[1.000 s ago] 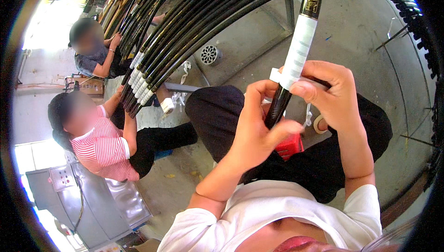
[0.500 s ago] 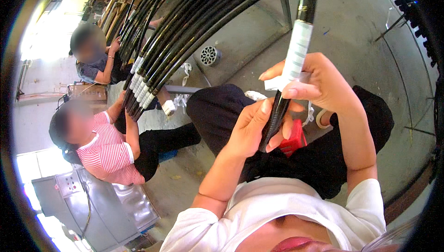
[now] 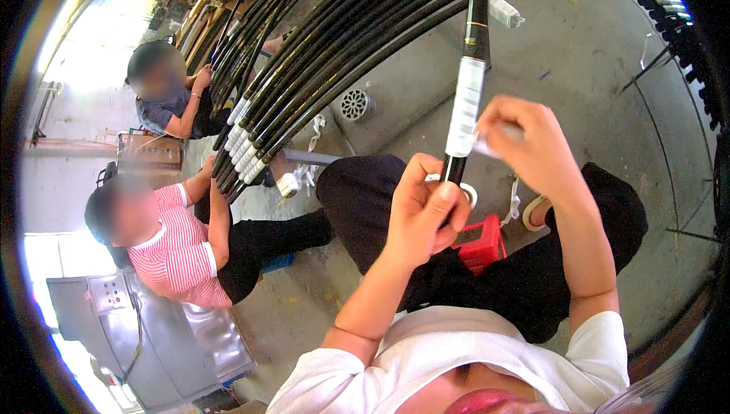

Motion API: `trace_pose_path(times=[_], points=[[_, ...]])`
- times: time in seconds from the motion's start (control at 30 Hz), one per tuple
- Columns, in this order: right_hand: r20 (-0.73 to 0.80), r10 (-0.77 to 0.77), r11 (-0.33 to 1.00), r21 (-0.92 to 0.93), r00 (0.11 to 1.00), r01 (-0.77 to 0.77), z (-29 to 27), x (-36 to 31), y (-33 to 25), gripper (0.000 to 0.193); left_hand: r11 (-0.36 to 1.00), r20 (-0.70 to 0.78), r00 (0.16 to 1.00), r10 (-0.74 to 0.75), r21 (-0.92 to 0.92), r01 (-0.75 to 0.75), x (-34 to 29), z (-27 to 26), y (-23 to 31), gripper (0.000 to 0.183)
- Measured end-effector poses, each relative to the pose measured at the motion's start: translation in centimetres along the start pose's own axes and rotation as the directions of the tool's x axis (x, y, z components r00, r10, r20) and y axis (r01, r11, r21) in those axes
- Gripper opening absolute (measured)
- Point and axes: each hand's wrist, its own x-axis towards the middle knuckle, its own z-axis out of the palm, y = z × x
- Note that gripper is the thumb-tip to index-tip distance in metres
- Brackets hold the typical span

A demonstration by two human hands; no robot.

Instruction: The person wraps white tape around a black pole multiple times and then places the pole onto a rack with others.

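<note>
My left hand is wrapped round a long black pole, just below a white wrapped band with faint grey stripes. The pole rises away from me toward the top of the view. Beside the band, my right hand has its fingers bent and pinched on a whitish strip, blurred, which reaches toward the band's lower edge. A white ring shows partly behind my left hand; most of it is hidden.
Several similar black poles with white bands lie side by side at the left. Two people sit there, hands near the poles. A red plastic stool is between my legs. A round drain cover and white scraps are on the floor.
My right hand has moved off the pole to the right, drawing the whitish strip. The pole's upper part has swung left, and my left hand now holds it just under the band.
</note>
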Motion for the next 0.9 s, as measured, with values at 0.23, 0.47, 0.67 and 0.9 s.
trace_pose_path(times=[0.23, 0.47, 0.67, 0.9], points=[[0.116, 0.039, 0.876, 0.473, 0.993, -0.090, -0.8, 0.8, 1.1, 0.031, 0.976, -0.035, 0.990, 0.140, 0.175, -0.132, 0.1, 1.0, 0.5, 0.023], [0.370, -0.132, 0.671, 0.716, 0.920, -0.192, 1.0, -0.3, -1.4, 0.054, 0.966, -0.055, 0.998, 0.029, 0.258, -0.013, 0.4, 2.2, 0.2, 0.058], [0.417, -0.165, 0.562, 0.785, 0.894, -0.263, 1.3, 0.3, 1.5, 0.032, 0.793, 0.379, 0.913, -0.151, -0.506, 0.341, 0.1, 0.9, 0.2, 0.063], [0.388, -0.009, 0.999, 0.045, 0.922, -0.009, -0.7, 0.6, 3.6, 0.026, 0.983, 0.087, 0.980, -0.181, 0.057, 0.176, 2.2, 2.0, 0.5, 0.059]])
